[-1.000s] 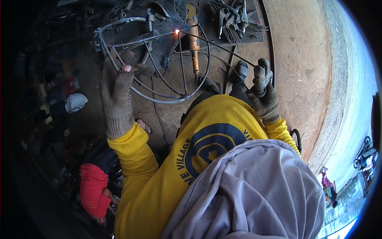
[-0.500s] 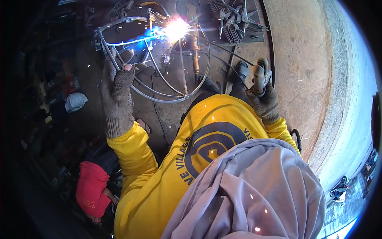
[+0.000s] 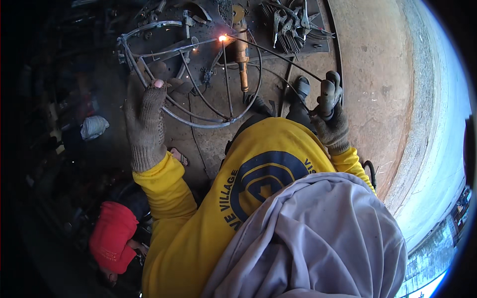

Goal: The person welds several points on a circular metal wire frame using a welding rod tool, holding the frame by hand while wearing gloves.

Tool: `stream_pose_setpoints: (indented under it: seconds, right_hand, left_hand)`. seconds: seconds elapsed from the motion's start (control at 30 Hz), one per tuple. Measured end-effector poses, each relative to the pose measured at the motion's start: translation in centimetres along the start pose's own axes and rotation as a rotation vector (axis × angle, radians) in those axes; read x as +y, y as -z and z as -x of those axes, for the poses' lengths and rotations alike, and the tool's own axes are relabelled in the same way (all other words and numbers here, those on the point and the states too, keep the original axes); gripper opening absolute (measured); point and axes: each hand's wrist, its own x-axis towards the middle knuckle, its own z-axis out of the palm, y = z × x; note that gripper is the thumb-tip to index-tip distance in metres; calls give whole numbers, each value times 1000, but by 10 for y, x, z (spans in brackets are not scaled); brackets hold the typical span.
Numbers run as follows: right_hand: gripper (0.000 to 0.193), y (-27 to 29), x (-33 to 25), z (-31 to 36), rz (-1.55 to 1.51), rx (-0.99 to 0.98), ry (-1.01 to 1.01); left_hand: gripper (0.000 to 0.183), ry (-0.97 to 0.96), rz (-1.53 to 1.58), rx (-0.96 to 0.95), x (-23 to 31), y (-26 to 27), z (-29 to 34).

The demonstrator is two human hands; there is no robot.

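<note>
My left hand, in a knitted work glove, grips the left side of a frame made of bent metal rods. Its curved bars spread out to the right of that hand. My right hand, gloved as well, is closed around a welding electrode holder. From the holder a thin electrode runs up and left to the frame. An orange glowing spot marks a joint at the electrode's tip; whether the two touch, I cannot tell.
An orange angle grinder lies on the dark worktable, behind the frame. Locking pliers are heaped at the table's right. A person in a red shirt bends down at lower left. A pale crumpled bundle lies left.
The bright welding arc with its blue glare and sparks has gone out, leaving a small orange glow. Both hands stay nearly in place. The person in red has shifted slightly left and down.
</note>
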Motion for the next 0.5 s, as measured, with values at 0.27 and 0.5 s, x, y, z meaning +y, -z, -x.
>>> stream_pose_setpoints:
  seconds: [0.27,0.5]
  right_hand:
    - [52,-1,-2,-1,58,-15,-37]
    - [54,-3,-7,-7,82,-37,45]
  left_hand:
    - [58,-3,48,-17,0,0,0]
    - [64,-10,72,-54,-2,4,0]
